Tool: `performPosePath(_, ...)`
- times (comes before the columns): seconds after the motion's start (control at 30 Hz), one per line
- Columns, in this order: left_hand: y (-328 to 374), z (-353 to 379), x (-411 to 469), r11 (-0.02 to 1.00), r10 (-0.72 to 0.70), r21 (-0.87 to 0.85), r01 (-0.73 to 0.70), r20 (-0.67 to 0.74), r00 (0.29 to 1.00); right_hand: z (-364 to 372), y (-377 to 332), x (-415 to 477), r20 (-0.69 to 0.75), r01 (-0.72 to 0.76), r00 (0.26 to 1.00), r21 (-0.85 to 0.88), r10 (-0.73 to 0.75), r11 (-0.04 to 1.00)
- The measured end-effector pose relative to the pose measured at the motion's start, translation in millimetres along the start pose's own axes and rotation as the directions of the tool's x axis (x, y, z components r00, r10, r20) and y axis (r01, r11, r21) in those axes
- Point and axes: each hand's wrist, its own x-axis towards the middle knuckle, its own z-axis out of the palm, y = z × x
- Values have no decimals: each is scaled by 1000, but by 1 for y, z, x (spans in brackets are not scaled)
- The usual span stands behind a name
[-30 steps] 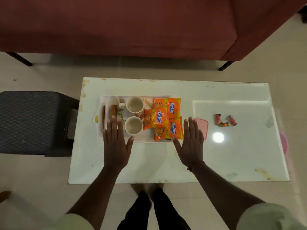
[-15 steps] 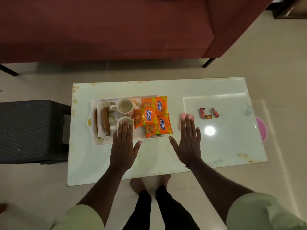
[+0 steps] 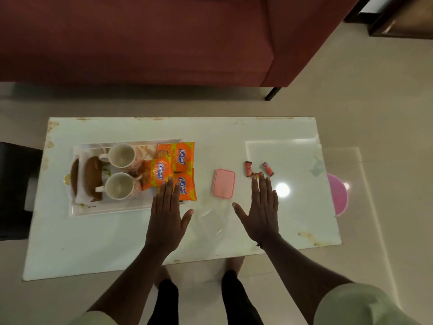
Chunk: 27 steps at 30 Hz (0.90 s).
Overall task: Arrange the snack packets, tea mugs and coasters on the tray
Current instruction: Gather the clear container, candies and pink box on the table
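A white tray (image 3: 105, 208) lies on the left part of the table. On it stand two cream tea mugs (image 3: 120, 155) (image 3: 119, 186), with brown coasters (image 3: 93, 178) to their left. Orange snack packets (image 3: 180, 156) lie overlapping at the tray's right end. My left hand (image 3: 166, 215) hovers flat and open, its fingertips over the nearest packet (image 3: 187, 185). My right hand (image 3: 262, 211) is flat and open too, fingertips just below three small red candies (image 3: 248, 168). Neither hand holds anything.
A pink lidded box (image 3: 224, 183) lies between my hands on the white glass table (image 3: 117, 242). A red sofa (image 3: 140, 38) stands beyond the table, a dark stool (image 3: 11, 184) at its left, a pink round thing (image 3: 337, 195) at its right edge.
Both hands, still flat and open, have shifted right across the table as the view moved. My left hand went from the mugs to the packets, my right from the pink box toward the candies.
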Motion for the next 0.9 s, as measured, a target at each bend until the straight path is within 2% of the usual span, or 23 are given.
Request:
performPosePath(0.2,50,45,-7,993,-77,-89,77,10,997,12,68,25,50,17,999,60,-20,998)
performPosePath(0.4,69,91,-31,977,-104,-171,131,158,982,34,104,62,110,-58,993,144,42,988)
performPosePath(0.53,68,111,-41,973,-125,-163,161,214,969,54,117,95,167,-81,984,118,60,990)
performPosePath(0.63,64,122,-40,973,-157,-132,190,227,961,68,117,118,177,-35,984,108,15,994)
performPosePath(0.7,61,127,-38,967,-174,-148,208,212,962,75,112,129,175,20,984,32,-25,999)
performPosePath(0.9,57,135,-31,973,-143,-163,165,138,980,88,101,145,58,282,959,-174,-276,944)
